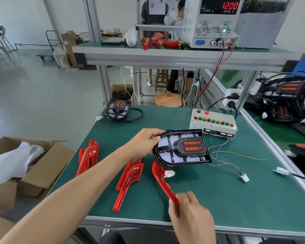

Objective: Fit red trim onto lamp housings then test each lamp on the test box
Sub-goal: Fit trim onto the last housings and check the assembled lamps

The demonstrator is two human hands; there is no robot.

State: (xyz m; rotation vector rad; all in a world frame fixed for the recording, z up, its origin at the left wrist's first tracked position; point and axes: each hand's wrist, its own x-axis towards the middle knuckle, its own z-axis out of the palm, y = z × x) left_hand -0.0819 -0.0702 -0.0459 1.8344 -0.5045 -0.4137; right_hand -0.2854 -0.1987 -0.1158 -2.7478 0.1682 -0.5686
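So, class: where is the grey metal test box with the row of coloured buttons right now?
In the head view the grey metal test box sits at the far right of the green mat, just behind the black lamp housing held in the left hand.

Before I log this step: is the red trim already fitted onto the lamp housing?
Not fitted. The right hand grips the red trim below the lamp housing.

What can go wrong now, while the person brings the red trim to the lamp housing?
The left hand grips the lamp housing by one end only, tilted above the table, so it may slip. The right hand holds the red trim at its far tip, so aiming may be poor. The white connector hangs between them and might get pinched.
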